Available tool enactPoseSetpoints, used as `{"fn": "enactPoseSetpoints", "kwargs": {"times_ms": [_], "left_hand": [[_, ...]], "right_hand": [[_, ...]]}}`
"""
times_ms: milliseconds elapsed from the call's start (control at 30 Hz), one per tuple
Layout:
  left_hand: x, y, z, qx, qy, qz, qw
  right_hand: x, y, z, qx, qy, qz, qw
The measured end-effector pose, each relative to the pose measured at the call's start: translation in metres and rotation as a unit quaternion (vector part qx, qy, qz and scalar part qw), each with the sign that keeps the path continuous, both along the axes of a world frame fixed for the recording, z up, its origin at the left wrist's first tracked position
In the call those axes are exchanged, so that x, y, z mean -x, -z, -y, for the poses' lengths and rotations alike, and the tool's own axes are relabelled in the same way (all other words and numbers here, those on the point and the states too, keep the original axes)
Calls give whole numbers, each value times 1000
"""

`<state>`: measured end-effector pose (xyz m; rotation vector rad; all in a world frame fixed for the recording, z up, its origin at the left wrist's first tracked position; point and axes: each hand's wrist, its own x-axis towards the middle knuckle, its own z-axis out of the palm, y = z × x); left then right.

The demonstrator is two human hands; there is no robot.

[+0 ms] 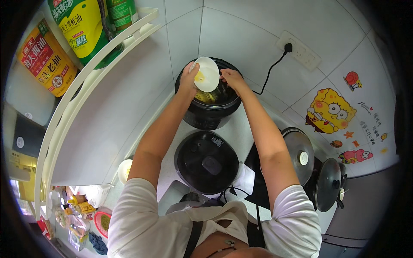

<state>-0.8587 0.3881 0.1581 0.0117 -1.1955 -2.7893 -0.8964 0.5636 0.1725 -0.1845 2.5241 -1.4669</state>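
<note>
My left hand (188, 81) is closed on the edge of a small white bowl (208, 76). The bowl is tilted over a black round cooker pot (205, 119), and a trace of yellow clings to its inside. Yellow food (205, 96) shows in the pot below it. My right hand (232, 79) is over the right side of the pot with its fingers pinched together; what they hold, if anything, is too small to make out. Nearer to me stands a black rounded appliance (191, 167) with a closed top.
Lidded pans (297, 148) stand at the right by my forearm. A plug sits in a wall socket (307, 56), its black cord running toward the pot. At the left, a white shelf (64, 112) carries sauce bottles (53, 58). Below are another white bowl (124, 171) and a red basket (98, 227).
</note>
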Motion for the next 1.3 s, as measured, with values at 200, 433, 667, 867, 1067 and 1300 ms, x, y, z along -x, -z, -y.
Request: {"fn": "enactPoseSetpoints", "kwargs": {"times_ms": [200, 433, 667, 867, 1067, 1300], "left_hand": [[-3, -6, 3, 364, -99, -126, 917], [-13, -39, 3, 569, -159, -341, 731], [2, -27, 9, 219, 22, -127, 967], [6, -11, 15, 16, 73, -134, 988], [1, -18, 18, 19, 132, -143, 981], [1, -28, 32, 80, 171, -87, 978]], "right_hand": [[8, 19, -1, -119, 32, -222, 967], [-1, 11, -1, -177, 67, -194, 962], [-6, 8, -2, -91, 86, -212, 969], [-19, -4, 13, 40, 64, -106, 991], [-9, -6, 18, -64, 80, -164, 981], [-17, -12, 18, -54, 61, -198, 977]]}}
